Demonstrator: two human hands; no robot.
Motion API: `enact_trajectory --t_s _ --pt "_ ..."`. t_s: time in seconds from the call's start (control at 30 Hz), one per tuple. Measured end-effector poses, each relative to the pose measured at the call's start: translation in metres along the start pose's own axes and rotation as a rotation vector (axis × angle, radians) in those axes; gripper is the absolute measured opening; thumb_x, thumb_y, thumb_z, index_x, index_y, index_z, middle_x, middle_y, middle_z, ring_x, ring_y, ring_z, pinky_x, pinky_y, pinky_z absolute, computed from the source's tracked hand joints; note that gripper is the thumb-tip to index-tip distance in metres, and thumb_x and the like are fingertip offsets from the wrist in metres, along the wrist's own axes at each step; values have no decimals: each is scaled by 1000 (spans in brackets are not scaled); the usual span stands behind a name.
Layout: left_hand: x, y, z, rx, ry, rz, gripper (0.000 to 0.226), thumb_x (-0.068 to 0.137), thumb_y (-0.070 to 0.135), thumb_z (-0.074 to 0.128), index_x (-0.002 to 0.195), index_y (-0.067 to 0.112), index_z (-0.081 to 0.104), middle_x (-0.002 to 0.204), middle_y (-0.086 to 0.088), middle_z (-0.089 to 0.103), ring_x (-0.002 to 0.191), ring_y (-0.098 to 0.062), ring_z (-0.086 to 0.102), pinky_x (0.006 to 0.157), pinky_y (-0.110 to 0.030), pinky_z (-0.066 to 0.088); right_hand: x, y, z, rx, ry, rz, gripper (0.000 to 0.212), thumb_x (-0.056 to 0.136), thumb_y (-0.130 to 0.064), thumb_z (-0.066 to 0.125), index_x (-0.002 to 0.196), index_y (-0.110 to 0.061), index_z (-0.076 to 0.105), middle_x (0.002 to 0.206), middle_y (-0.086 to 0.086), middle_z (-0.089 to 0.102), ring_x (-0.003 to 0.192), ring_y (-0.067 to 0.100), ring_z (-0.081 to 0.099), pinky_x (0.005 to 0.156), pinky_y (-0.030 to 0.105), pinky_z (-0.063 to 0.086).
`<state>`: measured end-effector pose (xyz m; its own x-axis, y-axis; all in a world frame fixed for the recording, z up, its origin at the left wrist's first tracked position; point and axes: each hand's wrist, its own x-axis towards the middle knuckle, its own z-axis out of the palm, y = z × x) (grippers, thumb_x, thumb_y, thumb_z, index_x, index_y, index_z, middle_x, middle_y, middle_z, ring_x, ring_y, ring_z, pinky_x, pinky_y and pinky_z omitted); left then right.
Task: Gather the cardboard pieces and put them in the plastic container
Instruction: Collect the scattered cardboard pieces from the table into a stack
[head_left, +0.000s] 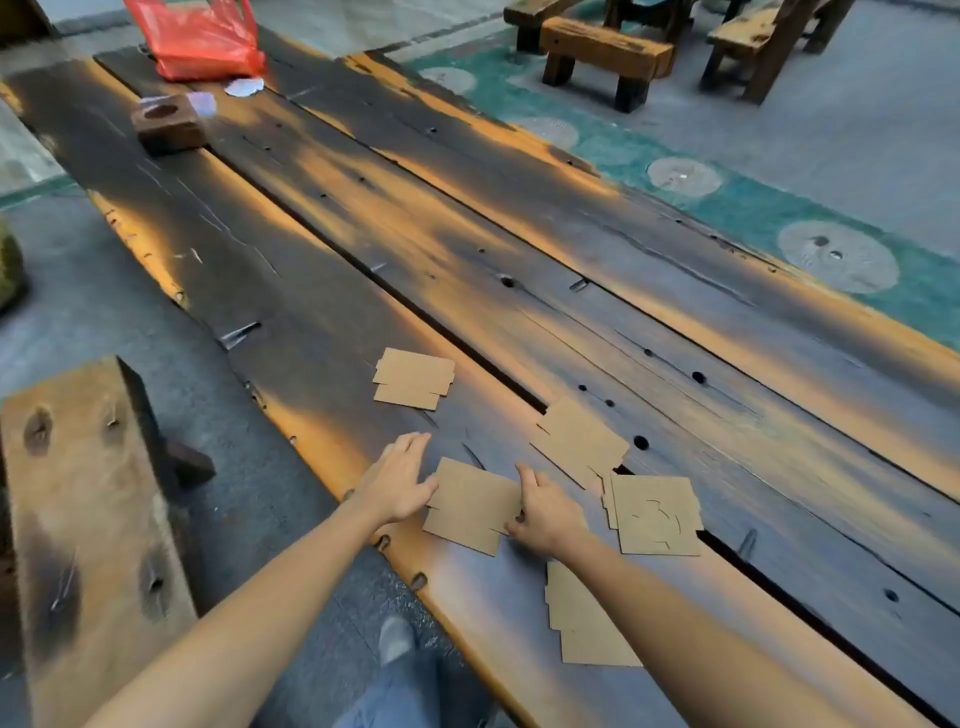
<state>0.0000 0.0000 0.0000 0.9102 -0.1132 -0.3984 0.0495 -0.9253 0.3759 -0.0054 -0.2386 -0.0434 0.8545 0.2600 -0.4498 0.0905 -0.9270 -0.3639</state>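
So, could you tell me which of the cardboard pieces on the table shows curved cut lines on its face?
The cardboard piece just right of the right hand; the other pieces look plain.

Surface (467, 249): five cardboard lots lie at its near end. Nearest-centre piece (470, 504) sits between left hand (397, 480) and right hand (545, 512), each touching one side. Far piece (413, 378) lies behind it, to the left. Middle piece (579, 441) lies behind and right; right piece (654, 514) just beside it. Near piece (582, 623) lies partly under the right forearm. Wooden block (167, 122) and plastic bag (200, 36) stand at the far end. Bench (78, 519) stands left of the surface.
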Motion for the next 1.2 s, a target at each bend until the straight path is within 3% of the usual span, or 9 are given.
enact_trajectory --t_s 0.3,0.5,0.6,0.7,0.8,0.93,1.07,1.2 --pt "38 -35 17 -260 -142 -169 62 98 28 54 154 10 34 154 -17 43 137 -33 48 109 -39 40 43 -11 30 71 -82 74 108 79 -43 79 160 -21 12 161 3 25 147 28 23 111 47 41" --pt "54 -54 30 -470 -228 -254 50 96 27 56 144 13 51 133 -6 65 127 -26 57 97 -28 40 60 -12 40 101 -21 116 105 66 -46 89 151 -28 29 136 4 37 129 26 34 104 40 41" --pt "63 -61 33 -565 -281 -275 44 97 23 57 139 10 56 119 -9 70 115 -28 64 103 -37 48 65 -12 37 114 -33 143 105 62 -45 92 148 -26 35 130 5 38 127 26 32 104 40 40" --pt "68 -61 29 -665 -297 -310 32 100 24 55 129 13 61 110 -6 70 98 -24 69 92 -36 52 66 -12 31 224 -48 171 86 71 -35 90 142 -22 45 126 6 38 125 25 37 103 37 42" --pt "73 -62 20 -786 -308 -407 26 100 26 53 119 10 63 120 -12 69 82 -19 66 75 -32 53 66 -15 18 328 -52 159 55 83 -21 82 133 -17 57 122 9 46 117 26 51 94 31 44" --pt "74 -66 1 -1019 -318 -542 36 100 30 54 125 5 58 127 -14 63 87 -24 69 75 -32 59 58 -25 -7 424 -31 41 23 85 -13 79 106 -20 70 107 9 63 99 25 58 86 35 47" --pt "75 -71 -16 -1310 -230 -667 36 99 22 62 128 4 53 124 -16 57 99 -32 68 72 -35 61 50 -41 -21 448 81 -117 19 87 -10 76 99 -23 71 91 -2 63 86 15 62 81 43 54" --pt "78 -76 -31 -1583 -192 -734 17 92 6 68 108 1 60 108 -19 65 91 -26 68 57 -32 64 53 -64 -21 293 308 -299 26 86 -5 72 103 -26 73 94 -8 62 87 12 64 68 36 55"
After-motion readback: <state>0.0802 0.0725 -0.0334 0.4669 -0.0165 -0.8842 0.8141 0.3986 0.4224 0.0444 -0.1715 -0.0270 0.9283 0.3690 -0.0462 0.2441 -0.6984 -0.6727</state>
